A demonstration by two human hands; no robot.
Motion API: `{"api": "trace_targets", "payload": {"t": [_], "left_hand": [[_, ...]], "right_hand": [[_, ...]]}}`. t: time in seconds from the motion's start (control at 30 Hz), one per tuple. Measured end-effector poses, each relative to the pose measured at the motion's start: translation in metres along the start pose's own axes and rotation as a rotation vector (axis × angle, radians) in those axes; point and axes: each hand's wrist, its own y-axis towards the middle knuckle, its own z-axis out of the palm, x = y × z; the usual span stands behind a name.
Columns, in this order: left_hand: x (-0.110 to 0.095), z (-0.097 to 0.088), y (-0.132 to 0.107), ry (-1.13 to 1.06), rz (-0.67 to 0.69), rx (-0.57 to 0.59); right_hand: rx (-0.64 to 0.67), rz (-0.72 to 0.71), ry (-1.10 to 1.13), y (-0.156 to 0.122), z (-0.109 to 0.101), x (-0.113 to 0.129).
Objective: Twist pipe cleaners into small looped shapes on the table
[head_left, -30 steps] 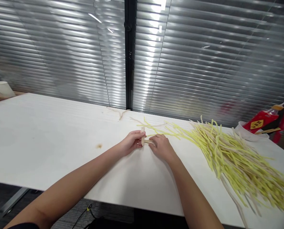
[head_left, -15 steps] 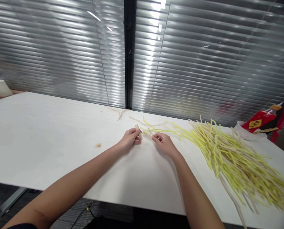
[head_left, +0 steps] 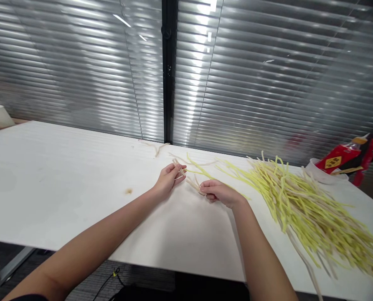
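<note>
mid-twist step: left hand (head_left: 167, 179) and right hand (head_left: 218, 192) each pinch an end of a beige pipe cleaner (head_left: 191, 182); pile (head_left: 305, 205) right of right hand. next likely needs a firm pinch while bending.

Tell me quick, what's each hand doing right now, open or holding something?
Left hand: fingers pinched on one end of a beige fuzzy stem.
Right hand: fingers closed on the other end of that stem, resting on the white table.

The yellow mark on the red packet (head_left: 336, 160) is too blurred to read.
</note>
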Motion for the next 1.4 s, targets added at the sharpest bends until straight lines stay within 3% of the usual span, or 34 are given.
{"api": "trace_targets", "payload": {"t": [0.1,0.17,0.33,0.43,0.53,0.67,0.77,0.9,1.07,1.4], "left_hand": [[-0.001,-0.001,0.000,0.025,-0.015,0.011],[-0.003,0.001,-0.003,0.081,-0.029,0.009],[-0.006,0.005,-0.011,0.315,-0.024,0.013],[-0.003,0.006,-0.013,0.294,-0.025,0.094],[0.002,0.005,-0.012,0.189,-0.043,0.158],[0.009,0.002,-0.011,0.115,-0.021,0.193],[0.011,0.002,-0.012,0.097,0.005,0.163],[0.010,0.004,-0.012,0.005,-0.039,0.099],[0.007,0.006,-0.011,-0.097,-0.048,0.057],[0.009,0.006,-0.013,-0.096,-0.053,0.093]], "right_hand": [[0.069,-0.053,0.084,-0.001,0.000,0.001],[0.022,-0.119,0.118,0.001,0.001,0.001],[-0.321,-0.291,0.145,0.018,0.011,-0.005],[-0.497,-0.374,0.137,0.032,0.020,-0.013],[-0.579,-0.467,-0.048,0.040,0.030,-0.022],[-0.710,-0.645,-0.494,0.041,0.038,-0.029],[-0.719,-0.706,-0.753,0.038,0.042,-0.028],[-0.759,-0.695,-0.921,0.034,0.044,-0.023],[-0.791,-0.687,-0.987,0.032,0.045,-0.021],[-0.698,-0.599,-1.173,0.031,0.049,-0.021]]}}
